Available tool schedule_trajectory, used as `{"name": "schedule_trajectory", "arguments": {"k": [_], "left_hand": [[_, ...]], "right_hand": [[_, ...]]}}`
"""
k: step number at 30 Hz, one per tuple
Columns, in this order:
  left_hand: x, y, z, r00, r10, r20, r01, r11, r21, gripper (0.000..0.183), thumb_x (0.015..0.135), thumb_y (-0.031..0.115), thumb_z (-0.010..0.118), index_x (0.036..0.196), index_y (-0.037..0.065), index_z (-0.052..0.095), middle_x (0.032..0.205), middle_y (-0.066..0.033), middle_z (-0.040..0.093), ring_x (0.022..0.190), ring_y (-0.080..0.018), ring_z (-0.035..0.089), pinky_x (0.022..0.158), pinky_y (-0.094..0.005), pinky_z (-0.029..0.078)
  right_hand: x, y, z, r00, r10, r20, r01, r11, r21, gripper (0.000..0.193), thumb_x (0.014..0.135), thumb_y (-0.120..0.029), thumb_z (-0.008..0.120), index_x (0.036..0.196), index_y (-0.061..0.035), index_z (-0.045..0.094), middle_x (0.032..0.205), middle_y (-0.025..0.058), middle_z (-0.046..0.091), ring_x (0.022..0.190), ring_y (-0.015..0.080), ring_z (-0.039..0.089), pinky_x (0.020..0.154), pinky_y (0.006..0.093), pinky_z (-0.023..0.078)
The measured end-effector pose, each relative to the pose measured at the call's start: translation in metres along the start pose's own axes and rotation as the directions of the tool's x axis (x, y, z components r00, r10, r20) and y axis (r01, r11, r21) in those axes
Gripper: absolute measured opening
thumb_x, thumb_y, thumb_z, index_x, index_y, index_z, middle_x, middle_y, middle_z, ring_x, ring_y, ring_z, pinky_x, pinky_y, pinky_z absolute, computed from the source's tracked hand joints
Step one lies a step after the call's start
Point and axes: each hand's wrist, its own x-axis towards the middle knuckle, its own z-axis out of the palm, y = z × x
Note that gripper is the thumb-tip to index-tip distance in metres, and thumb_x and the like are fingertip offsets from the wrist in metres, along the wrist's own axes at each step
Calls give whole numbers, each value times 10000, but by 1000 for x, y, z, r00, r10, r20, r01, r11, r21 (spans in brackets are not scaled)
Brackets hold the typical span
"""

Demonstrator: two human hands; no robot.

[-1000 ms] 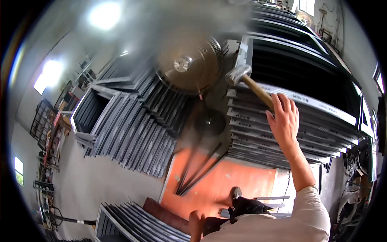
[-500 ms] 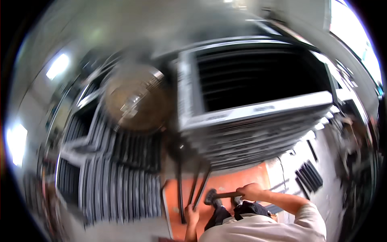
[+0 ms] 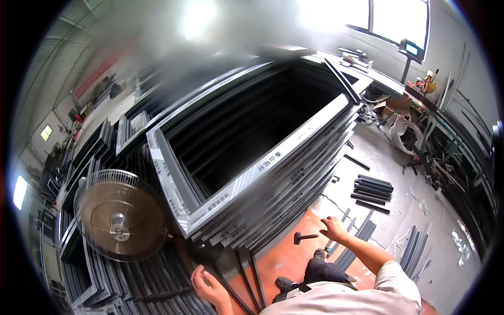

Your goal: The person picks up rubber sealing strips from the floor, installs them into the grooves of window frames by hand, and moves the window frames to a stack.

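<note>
My right hand (image 3: 334, 229) reaches forward with its fingers stretched and apart, holding nothing that I can see. Just left of its fingertips is a small mallet (image 3: 305, 237) with a dark head and short handle, over the orange mat (image 3: 283, 257); a small gap separates handle and fingers. At lower left my left hand (image 3: 207, 283) is open, fingers spread, beside long dark bars (image 3: 251, 281) that slant down from the stack. In front of me rises a tall stack of dark rectangular frames (image 3: 247, 178) with pale printed film along their top faces.
A round caged fan (image 3: 121, 215) stands left of the stack, above more stacked frames (image 3: 131, 283). Cut dark profiles (image 3: 371, 190) lie in bundles on the floor to the right. Farther right are a white sack (image 3: 404, 134) and a cluttered rack (image 3: 457, 142).
My right hand has let go of the mallet. My left hand has come off the dark bar and opened. The view has swung right, showing more floor and a window.
</note>
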Motion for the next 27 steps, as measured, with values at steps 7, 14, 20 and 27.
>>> {"name": "schedule_trajectory", "arguments": {"k": [7, 14, 20, 27], "left_hand": [[62, 109, 33, 923, 348, -164, -378, 901, -213, 227, 996, 81, 438, 1108, -71, 564, 1043, -171, 602, 887, -262, 593, 747, -344, 515], [103, 193, 84, 877, 443, -187, -453, 891, -11, 221, 951, 44, 487, 1127, -65, 565, 1058, -170, 614, 966, -299, 599, 832, -394, 487], [143, 255, 151, 906, 409, 106, -414, 910, 26, 241, 889, 124, 621, 1093, -3, 617, 1034, -151, 637, 968, -329, 614, 856, -427, 493], [150, 286, 190, 877, 340, 340, -414, 893, 175, 319, 903, 346, 595, 1033, 66, 672, 875, -93, 668, 865, -302, 627, 820, -409, 453]], "right_hand": [[24, 34, -119, 946, 165, -278, -85, 957, 278, 387, 832, -244, 705, 1164, -64, 621, 1053, 148, 649, 867, 333, 654, 780, 420, 526], [83, 112, -200, 848, 150, -509, 98, 899, 428, 295, 848, -84, 716, 1128, -34, 636, 957, 100, 666, 799, 153, 676, 680, 276, 556], [172, 135, -343, 571, 39, -820, 353, 890, 288, 286, 855, -2, 661, 1138, -25, 634, 957, 107, 672, 825, 182, 655, 656, 274, 541], [316, 144, -427, 759, -18, -651, 191, 962, 196, 535, 872, -309, 706, 1303, -39, 537, 1106, 154, 664, 903, 232, 673, 749, 341, 539]]}}
